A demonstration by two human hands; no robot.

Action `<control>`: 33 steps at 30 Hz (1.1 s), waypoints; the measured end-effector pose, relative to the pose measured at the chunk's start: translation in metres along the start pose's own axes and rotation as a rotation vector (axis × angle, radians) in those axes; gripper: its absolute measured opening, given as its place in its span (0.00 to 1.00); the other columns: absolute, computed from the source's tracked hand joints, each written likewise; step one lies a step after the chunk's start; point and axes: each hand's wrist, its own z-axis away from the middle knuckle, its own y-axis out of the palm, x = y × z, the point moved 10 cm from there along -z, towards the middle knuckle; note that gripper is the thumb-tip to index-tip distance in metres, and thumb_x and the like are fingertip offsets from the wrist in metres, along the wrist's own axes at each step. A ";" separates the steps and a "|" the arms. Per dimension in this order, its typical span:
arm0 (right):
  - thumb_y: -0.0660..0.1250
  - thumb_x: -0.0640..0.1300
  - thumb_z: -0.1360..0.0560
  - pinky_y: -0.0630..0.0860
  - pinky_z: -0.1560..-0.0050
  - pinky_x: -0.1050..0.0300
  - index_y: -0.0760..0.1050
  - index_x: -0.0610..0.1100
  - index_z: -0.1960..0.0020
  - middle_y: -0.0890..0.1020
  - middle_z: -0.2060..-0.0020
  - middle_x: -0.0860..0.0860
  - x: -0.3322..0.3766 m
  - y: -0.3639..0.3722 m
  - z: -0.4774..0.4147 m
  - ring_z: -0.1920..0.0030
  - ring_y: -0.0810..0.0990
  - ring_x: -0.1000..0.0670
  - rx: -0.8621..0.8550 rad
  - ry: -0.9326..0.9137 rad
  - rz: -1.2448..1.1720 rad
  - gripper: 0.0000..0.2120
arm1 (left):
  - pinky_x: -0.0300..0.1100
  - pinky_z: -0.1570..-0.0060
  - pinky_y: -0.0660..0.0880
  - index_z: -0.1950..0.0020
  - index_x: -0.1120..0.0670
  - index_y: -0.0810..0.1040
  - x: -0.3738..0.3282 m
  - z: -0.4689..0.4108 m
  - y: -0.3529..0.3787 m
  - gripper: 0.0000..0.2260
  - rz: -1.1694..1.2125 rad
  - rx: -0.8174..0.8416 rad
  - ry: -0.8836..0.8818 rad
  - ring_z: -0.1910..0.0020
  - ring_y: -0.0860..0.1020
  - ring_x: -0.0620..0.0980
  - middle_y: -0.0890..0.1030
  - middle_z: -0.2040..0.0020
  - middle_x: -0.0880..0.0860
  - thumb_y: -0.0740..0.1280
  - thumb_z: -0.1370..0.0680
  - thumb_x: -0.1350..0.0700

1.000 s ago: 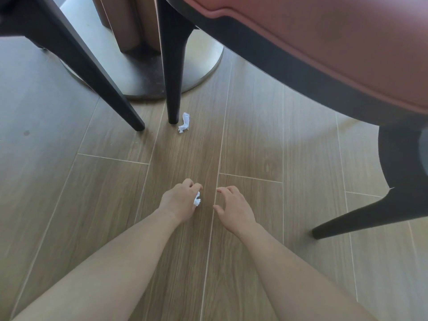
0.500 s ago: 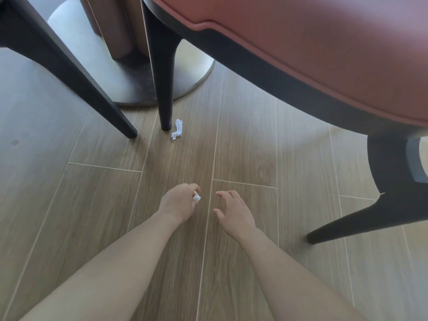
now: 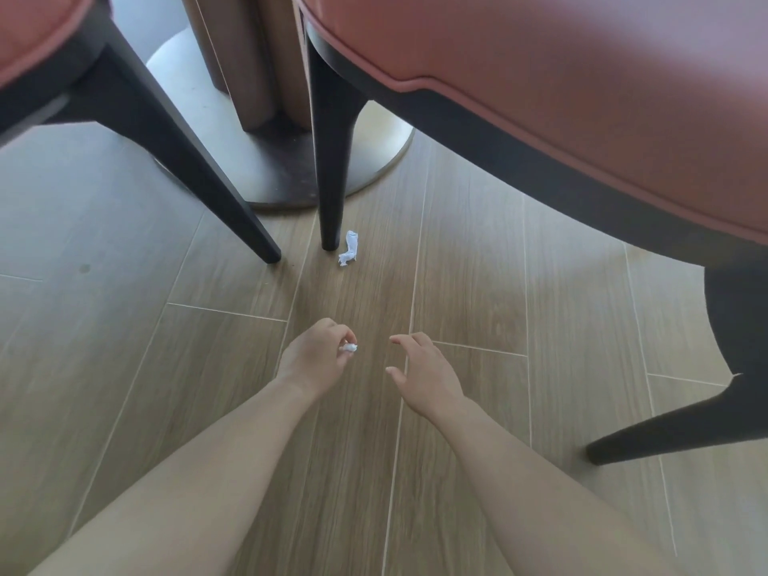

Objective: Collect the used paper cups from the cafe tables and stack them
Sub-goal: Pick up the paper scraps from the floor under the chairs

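No paper cups show here; the view is down at the wooden floor (image 3: 469, 264) under a table, so the cups must be somewhere out of sight, presumably up on the tables. What is within reach is litter. The left hand (image 3: 316, 355) has its fingers curled and pinches a small white paper wad (image 3: 348, 347) at the fingertips. The right hand (image 3: 424, 376) hangs just beside it, holding nothing, with the fingers loosely spread and bent. Further ahead a crumpled scrap (image 3: 348, 248) of white paper lies on the floor, just beside the foot of a black chair leg (image 3: 330, 180) and near the round metal table foot (image 3: 374, 160); a chair (image 3: 582, 97) with a red seat overhangs on the right. The scrap looks nearly weightless, soft and easily squashed, with nothing fragile about it, so a light pinch of thumb and forefinger anywhere on its raised folds should lift it. Likely the free right hand is best placed, coming in from the side away from the chair leg.
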 end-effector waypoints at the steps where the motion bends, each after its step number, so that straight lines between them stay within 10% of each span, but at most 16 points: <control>1: 0.63 0.47 0.24 0.71 0.43 0.56 0.62 0.48 0.31 0.68 0.35 0.52 0.005 0.001 -0.004 0.36 0.70 0.50 0.011 -0.016 0.008 0.23 | 0.40 0.58 0.72 0.49 0.50 0.77 0.003 -0.002 -0.004 0.05 -0.002 -0.002 -0.002 0.56 0.76 0.45 0.76 0.49 0.47 0.64 0.22 0.53; 24: 0.66 0.44 0.27 0.71 0.38 0.48 0.52 0.50 0.27 0.46 0.25 0.51 0.087 0.015 -0.145 0.27 0.54 0.47 0.191 -0.171 0.346 0.34 | 0.40 0.57 0.71 0.50 0.47 0.76 0.078 -0.021 -0.053 0.04 0.015 -0.041 -0.090 0.55 0.74 0.44 0.75 0.53 0.42 0.62 0.23 0.52; 33: 0.63 0.43 0.27 0.75 0.47 0.53 0.58 0.51 0.29 0.64 0.31 0.53 0.071 0.028 -0.105 0.32 0.63 0.50 0.193 -0.309 0.442 0.29 | 0.42 0.56 0.74 0.51 0.47 0.76 0.090 -0.021 -0.047 0.04 0.020 -0.016 -0.109 0.55 0.76 0.45 0.77 0.52 0.44 0.63 0.23 0.52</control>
